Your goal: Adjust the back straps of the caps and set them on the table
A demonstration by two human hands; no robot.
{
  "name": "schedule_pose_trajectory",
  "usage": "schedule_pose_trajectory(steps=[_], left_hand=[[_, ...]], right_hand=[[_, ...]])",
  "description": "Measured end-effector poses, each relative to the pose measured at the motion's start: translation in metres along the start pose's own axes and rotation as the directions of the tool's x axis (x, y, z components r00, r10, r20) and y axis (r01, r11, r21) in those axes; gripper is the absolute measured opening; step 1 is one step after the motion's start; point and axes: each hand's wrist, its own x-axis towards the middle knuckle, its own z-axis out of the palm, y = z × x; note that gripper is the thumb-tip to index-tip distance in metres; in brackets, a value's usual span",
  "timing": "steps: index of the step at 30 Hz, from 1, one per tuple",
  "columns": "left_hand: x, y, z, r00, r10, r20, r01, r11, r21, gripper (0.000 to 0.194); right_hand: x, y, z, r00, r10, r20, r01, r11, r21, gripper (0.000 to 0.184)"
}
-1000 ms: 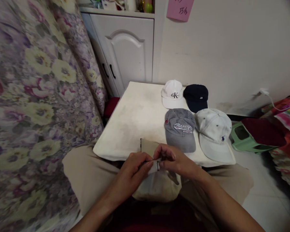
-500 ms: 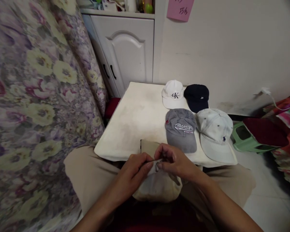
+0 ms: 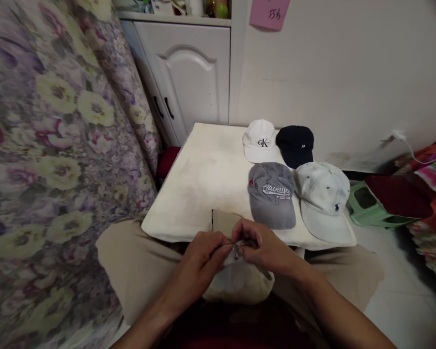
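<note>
A pale beige cap (image 3: 240, 283) rests in my lap at the table's near edge, its back strap turned up toward me. My left hand (image 3: 207, 254) pinches the strap from the left, thumb against the forefinger. From the right, my right hand (image 3: 259, 245) grips the strap beside a small metal buckle (image 3: 236, 251). The fingers of both hands nearly meet there and hide most of the strap. Beyond them, a flat beige piece (image 3: 225, 222) with a dark left edge lies on the table; I cannot tell whether it is the cap's brim.
On the cream-covered table (image 3: 199, 169) sit a white cap (image 3: 260, 140), a navy cap (image 3: 295, 144), a grey cap (image 3: 272, 196) and a pale denim cap (image 3: 323, 201). A green stool (image 3: 370, 208) stands right; a floral curtain (image 3: 65, 174) hangs left.
My fingers have shifted slightly around the strap and buckle, and the buckle sits a little more exposed. The view has moved very slightly; the caps on the table stay put.
</note>
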Motion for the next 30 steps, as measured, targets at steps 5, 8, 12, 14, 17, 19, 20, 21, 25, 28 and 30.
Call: schedule_pose_trajectory(steps=[5, 8, 12, 14, 17, 19, 20, 21, 25, 28, 30], left_hand=[[-0.0003, -0.0011, 0.0013, 0.999, -0.032, -0.003, 0.031, 0.998, -0.052, 0.032], [0.0002, -0.0003, 0.0006, 0.999, -0.051, -0.002, 0.051, 0.995, -0.083, 0.032], [0.0005, 0.0006, 0.0015, 0.997, -0.073, -0.001, 0.073, 0.990, -0.124, 0.032], [0.0008, 0.0007, 0.0028, 0.997, -0.081, 0.000, 0.080, 0.984, -0.161, 0.032], [0.0017, -0.0001, 0.0037, 0.996, -0.093, -0.006, 0.090, 0.972, -0.216, 0.033], [0.0024, -0.0008, 0.0026, 0.994, -0.107, -0.002, 0.103, 0.963, -0.248, 0.033], [0.0027, -0.0010, 0.0015, 0.993, -0.115, 0.002, 0.112, 0.960, -0.255, 0.033], [0.0030, -0.0010, 0.0002, 0.993, -0.119, 0.011, 0.118, 0.961, -0.251, 0.032], [0.0034, -0.0004, -0.0041, 0.994, -0.084, 0.066, 0.094, 0.983, -0.157, 0.029], [0.0027, -0.0014, -0.0031, 0.997, -0.062, 0.045, 0.067, 0.991, -0.117, 0.034], [0.0020, -0.0027, -0.0001, 0.998, -0.059, 0.014, 0.060, 0.991, -0.118, 0.035]], right_hand=[[-0.0009, 0.0021, -0.0035, 0.998, -0.004, 0.056, 0.000, 0.997, 0.071, 0.021], [-0.0012, 0.0045, -0.0062, 0.995, 0.018, 0.100, -0.036, 0.982, 0.186, 0.023], [-0.0022, 0.0051, -0.0042, 0.997, 0.011, 0.076, -0.026, 0.981, 0.195, 0.019], [-0.0025, 0.0043, -0.0018, 0.999, 0.001, 0.049, -0.008, 0.990, 0.142, 0.020], [-0.0025, 0.0030, 0.0000, 1.000, -0.013, 0.007, 0.012, 0.996, 0.086, 0.020], [-0.0030, 0.0025, -0.0012, 1.000, -0.015, 0.021, 0.012, 0.991, 0.134, 0.020], [-0.0036, 0.0023, -0.0025, 0.999, -0.015, 0.035, 0.009, 0.985, 0.173, 0.020], [-0.0043, 0.0022, -0.0039, 0.999, -0.017, 0.048, 0.006, 0.978, 0.209, 0.022], [-0.0074, 0.0022, -0.0074, 0.999, -0.030, 0.043, 0.021, 0.977, 0.210, 0.023], [-0.0072, 0.0028, -0.0054, 0.999, -0.030, 0.022, 0.027, 0.989, 0.144, 0.021], [-0.0056, 0.0034, -0.0022, 1.000, -0.012, 0.022, 0.010, 0.993, 0.114, 0.019]])
